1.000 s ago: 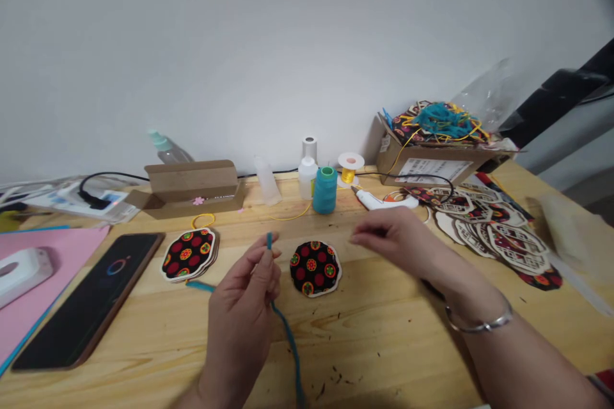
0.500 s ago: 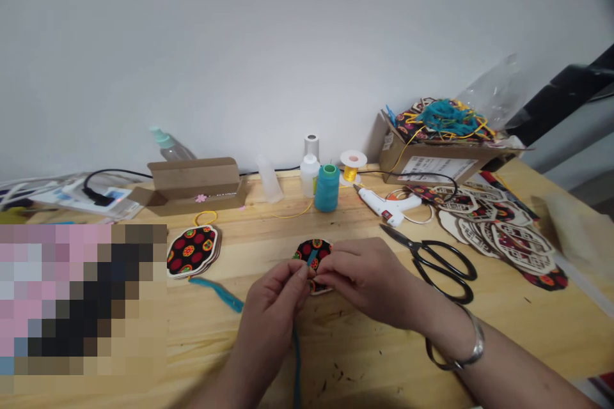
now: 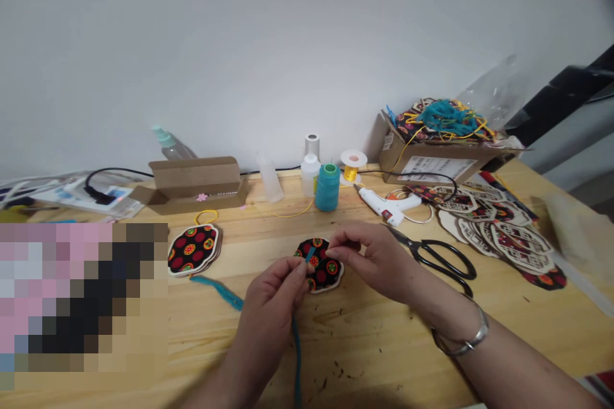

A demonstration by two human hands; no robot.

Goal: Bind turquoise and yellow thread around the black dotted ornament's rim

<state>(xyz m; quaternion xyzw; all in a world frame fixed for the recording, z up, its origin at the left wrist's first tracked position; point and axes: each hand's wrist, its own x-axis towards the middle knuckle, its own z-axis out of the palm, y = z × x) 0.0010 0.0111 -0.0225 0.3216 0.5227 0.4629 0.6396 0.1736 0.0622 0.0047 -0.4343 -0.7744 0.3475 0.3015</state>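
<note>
The left hand [image 3: 275,297] pinches a teal cord [image 3: 297,361] over the left part of a floral disc [image 3: 322,276] on the table [image 3: 384,358], while the right hand [image 3: 377,259] curls by the disc's right edge, near black scissors [image 3: 444,260], whether gripping anything I cannot tell.

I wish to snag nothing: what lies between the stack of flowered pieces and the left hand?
In the head view, a teal ribbon lies on the table, from the stack toward the left hand, which hides any continuation.

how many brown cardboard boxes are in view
2: an open box at back left and a labelled box at back right, topped with tangled cord. More may hide in the pixelated area.
</note>
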